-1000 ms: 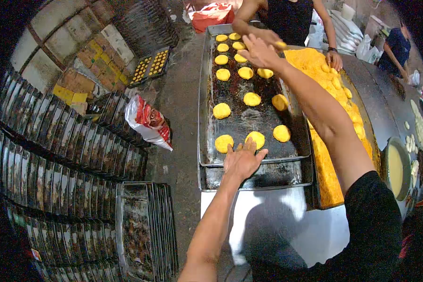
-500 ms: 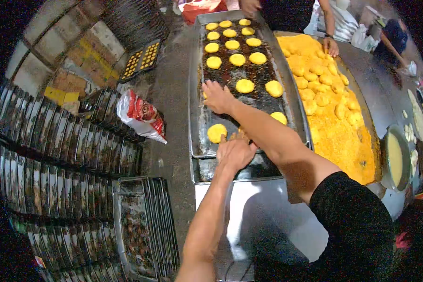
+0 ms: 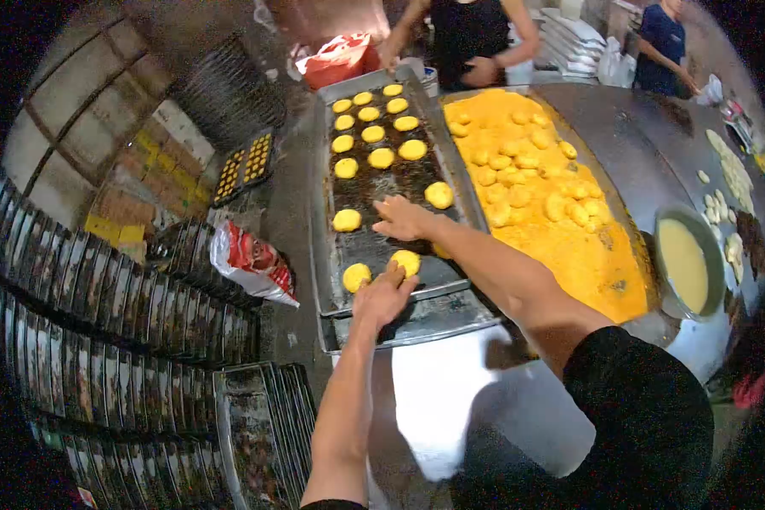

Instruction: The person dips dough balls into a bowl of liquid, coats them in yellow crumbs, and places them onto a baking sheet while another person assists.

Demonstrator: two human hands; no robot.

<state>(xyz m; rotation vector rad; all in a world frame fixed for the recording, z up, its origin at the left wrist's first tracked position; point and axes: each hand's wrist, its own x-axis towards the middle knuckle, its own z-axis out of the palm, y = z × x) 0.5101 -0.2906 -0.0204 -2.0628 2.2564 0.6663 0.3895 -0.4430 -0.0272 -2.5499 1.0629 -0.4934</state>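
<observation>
A long dark metal tray [image 3: 321,183] bears rows of round yellow dough pieces [image 3: 381,158]. Near its front end my left hand [image 3: 384,297] rests with fingers spread, fingertips touching a yellow round [image 3: 406,261]; another round [image 3: 357,277] lies just left of it. Farther up, my right hand [image 3: 403,218] reaches over the tray's middle, fingers apart. Beneath it I can make out a piece of dough only in part. To the right, many yellow dough lumps [image 3: 510,161] lie on a bed of orange-yellow crumbs [image 3: 561,272].
A bowl of pale yellow liquid [image 3: 684,263] stands at the right, beside pale dough pieces [image 3: 733,251]. Stacked trays [image 3: 119,331] fill the left, near a red and white bag [image 3: 251,259]. One co-worker [image 3: 472,38] stands behind the table, another person [image 3: 661,51] farther right.
The view has shifted, showing more of the co-workers. My right hand has moved off the tray's left side toward its middle, baring a round there. My left hand now touches a different round.
</observation>
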